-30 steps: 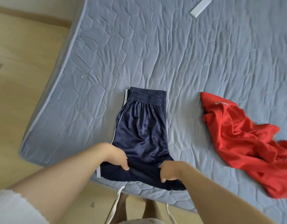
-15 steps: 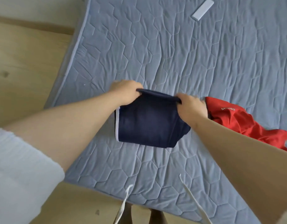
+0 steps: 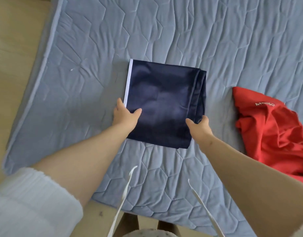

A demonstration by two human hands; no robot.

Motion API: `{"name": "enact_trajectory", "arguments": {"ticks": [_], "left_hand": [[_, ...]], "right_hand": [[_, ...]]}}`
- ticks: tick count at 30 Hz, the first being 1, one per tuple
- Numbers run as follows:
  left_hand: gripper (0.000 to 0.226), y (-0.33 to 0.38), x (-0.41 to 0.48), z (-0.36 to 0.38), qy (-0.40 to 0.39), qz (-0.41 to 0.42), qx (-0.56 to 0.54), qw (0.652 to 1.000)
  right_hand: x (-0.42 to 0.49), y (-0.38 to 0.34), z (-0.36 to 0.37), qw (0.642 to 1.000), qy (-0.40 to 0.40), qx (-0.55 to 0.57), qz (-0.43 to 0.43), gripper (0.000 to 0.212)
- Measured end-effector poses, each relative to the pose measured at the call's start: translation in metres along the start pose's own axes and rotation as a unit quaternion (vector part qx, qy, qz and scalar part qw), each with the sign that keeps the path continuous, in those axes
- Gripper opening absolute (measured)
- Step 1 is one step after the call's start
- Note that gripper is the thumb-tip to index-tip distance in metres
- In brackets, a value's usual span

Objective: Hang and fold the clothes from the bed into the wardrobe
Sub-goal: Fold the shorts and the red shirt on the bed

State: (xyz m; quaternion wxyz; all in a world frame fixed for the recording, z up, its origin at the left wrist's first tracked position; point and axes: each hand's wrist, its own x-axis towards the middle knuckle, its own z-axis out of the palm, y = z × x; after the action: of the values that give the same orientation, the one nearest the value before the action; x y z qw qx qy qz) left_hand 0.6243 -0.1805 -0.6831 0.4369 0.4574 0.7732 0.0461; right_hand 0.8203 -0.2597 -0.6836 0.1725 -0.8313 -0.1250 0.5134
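At the left of the frame I see the wooden floor (image 3: pixel 15 48), then the bed (image 3: pixel 79 93) with its quilted blue cover, where my left hand (image 3: pixel 126 115) grips the lower left edge of the folded navy shorts (image 3: pixel 164 96), thumb on top beside the white side stripe (image 3: pixel 128 79). The shorts lie flat in the middle of the frame, and my right hand (image 3: pixel 199 127) grips their lower right edge, fingers curled round the layers. At the right, a crumpled red shirt (image 3: pixel 270 134) lies apart from them on the bed.

Home bedroom, quilted mattress (image 3: pixel 181 35), wooden floor (image 3: pixel 14 48)
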Motion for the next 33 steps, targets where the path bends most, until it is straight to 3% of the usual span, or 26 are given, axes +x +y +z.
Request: {"name": "enact_trajectory", "arguments": {"ticks": [4, 7, 9, 11, 15, 20, 24, 26, 29, 33], "left_hand": [[0.037, -0.021, -0.004, 0.005, 0.045, 0.013, -0.057, 0.997], [0.023, -0.029, -0.011, -0.002, 0.044, 0.018, -0.149, 0.988], [0.014, -0.035, -0.016, -0.012, 0.016, -0.016, -0.216, 0.976], [0.016, -0.047, -0.022, -0.019, -0.008, -0.055, -0.214, 0.975], [0.014, -0.064, -0.022, -0.018, -0.038, -0.1, -0.004, 0.994], [0.042, -0.052, 0.004, 0.0, -0.041, -0.047, -0.018, 0.998], [0.066, -0.06, 0.027, 0.012, -0.037, -0.053, 0.035, 0.997], [0.06, -0.065, 0.035, 0.016, -0.042, -0.039, 0.052, 0.997], [0.047, -0.065, 0.039, 0.009, -0.104, -0.054, 0.018, 0.993], [0.049, -0.06, 0.028, -0.012, -0.215, -0.141, -0.044, 0.965]], "right_hand": [[0.01, 0.017, 0.017, 0.992, 0.049, 0.107, 0.034, 0.045], [0.003, 0.019, 0.017, 0.983, 0.072, 0.165, 0.035, 0.008], [-0.009, 0.022, 0.014, 0.977, 0.057, 0.2, 0.053, 0.014], [-0.023, 0.028, 0.011, 0.977, 0.028, 0.194, 0.078, 0.016], [-0.03, 0.035, 0.007, 0.983, -0.051, 0.118, 0.131, 0.006], [0.0, 0.027, 0.02, 0.985, -0.035, 0.143, 0.094, 0.064], [0.019, 0.033, 0.03, 0.983, -0.021, 0.156, 0.096, 0.072], [0.023, 0.037, 0.036, 0.976, -0.038, 0.169, 0.134, 0.076], [0.019, 0.037, 0.043, 0.96, -0.115, 0.173, 0.187, 0.065], [-0.002, 0.04, 0.041, 0.951, -0.165, 0.165, 0.204, 0.044]]}}
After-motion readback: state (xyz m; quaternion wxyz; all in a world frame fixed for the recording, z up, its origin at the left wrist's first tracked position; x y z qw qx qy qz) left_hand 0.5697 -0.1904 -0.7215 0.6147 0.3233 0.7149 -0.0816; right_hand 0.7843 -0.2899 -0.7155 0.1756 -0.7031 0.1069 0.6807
